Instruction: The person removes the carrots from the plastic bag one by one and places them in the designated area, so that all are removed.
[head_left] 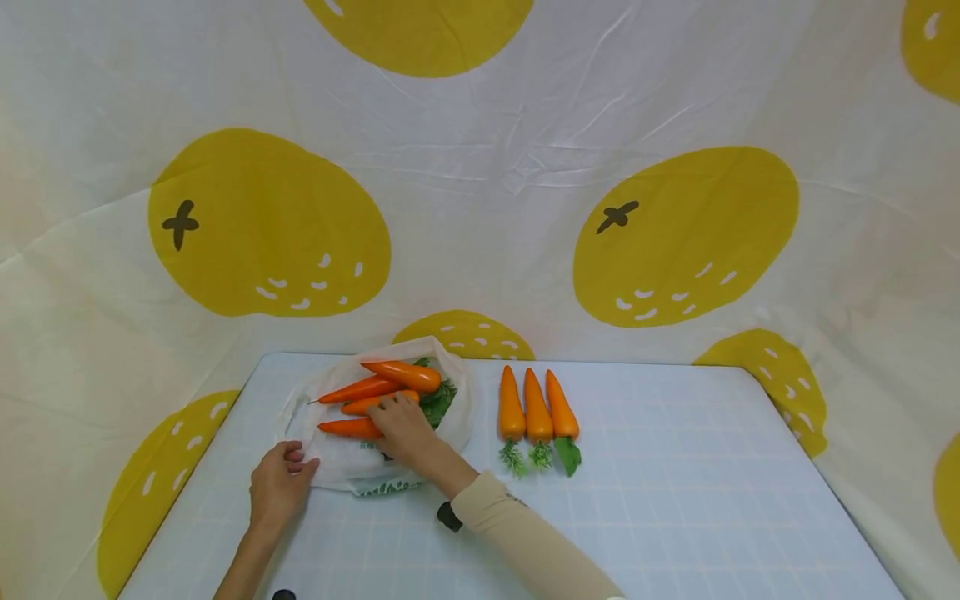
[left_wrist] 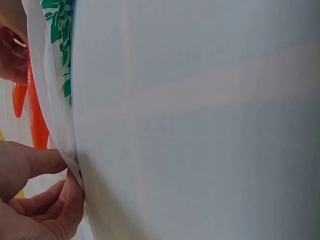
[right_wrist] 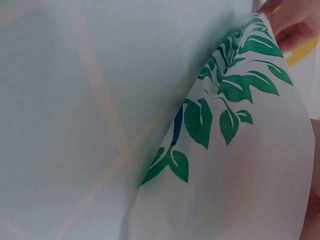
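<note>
A white plastic bag with green leaf print lies on its side at the table's left, with several orange carrots in its mouth. Near its lower left corner, my left hand pinches the bag's edge between thumb and fingers, as the left wrist view shows. My right hand reaches over the bag and holds the nearest carrot; its palm hides the thick end. Just beyond the fingers lies another carrot, with two more behind it, one on top. Green carrot tops show beside them.
Right of the bag, three carrots lie side by side, leafy ends toward me. The table has a pale blue checked cover. A white cloth with yellow fruit prints hangs behind and beside it.
</note>
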